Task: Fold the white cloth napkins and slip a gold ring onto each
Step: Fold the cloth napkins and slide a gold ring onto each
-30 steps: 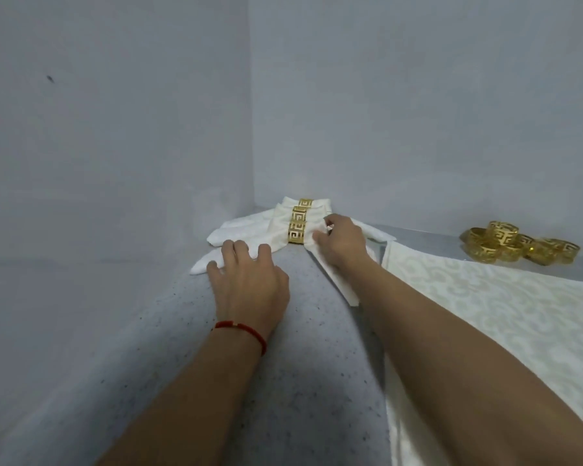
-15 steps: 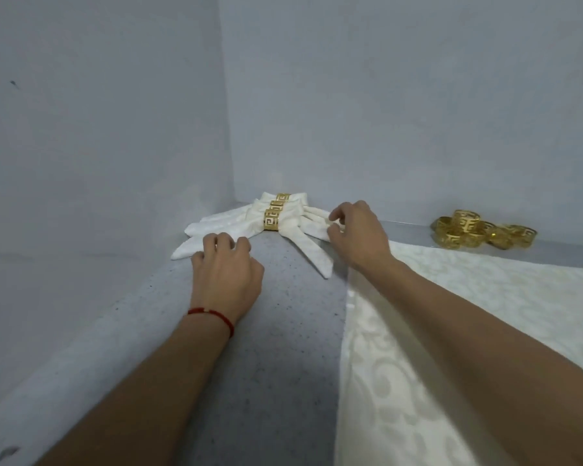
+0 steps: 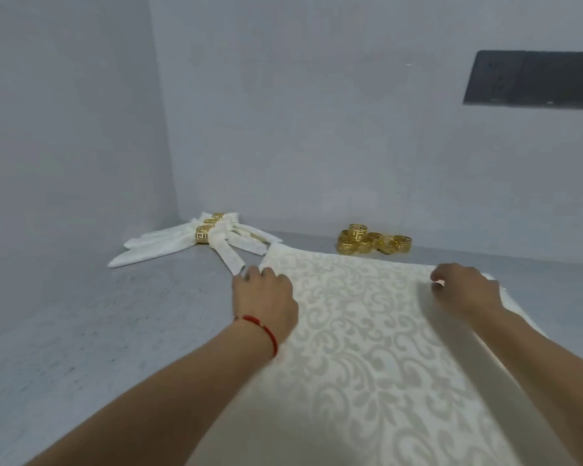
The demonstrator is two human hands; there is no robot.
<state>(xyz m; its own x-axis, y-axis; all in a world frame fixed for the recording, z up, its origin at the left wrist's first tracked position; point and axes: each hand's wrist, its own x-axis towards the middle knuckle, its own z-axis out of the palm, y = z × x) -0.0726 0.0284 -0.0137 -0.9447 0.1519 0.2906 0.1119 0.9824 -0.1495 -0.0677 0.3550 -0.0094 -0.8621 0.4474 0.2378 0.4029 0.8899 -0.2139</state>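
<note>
A big white cloth napkin (image 3: 367, 348) w/ a leafy print lies flat on the gray tabletop (image 3: 98, 331); the left hand (image 3: 266, 299) rests on its left edge, fingers curled, and the right hand (image 3: 465, 287) curls over its far right edge, but I can't tell if either pinches it. Far left, folded napkins (image 3: 169, 243) w/ gold rings on sit in the corner, and loose gold rings (image 3: 372, 243) sit far back by the wall. No words to read.

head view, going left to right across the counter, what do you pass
finished ringed napkins → left hand → loose gold rings → right hand. The flat patterned napkin spans both hands, so it has no single place.
</note>
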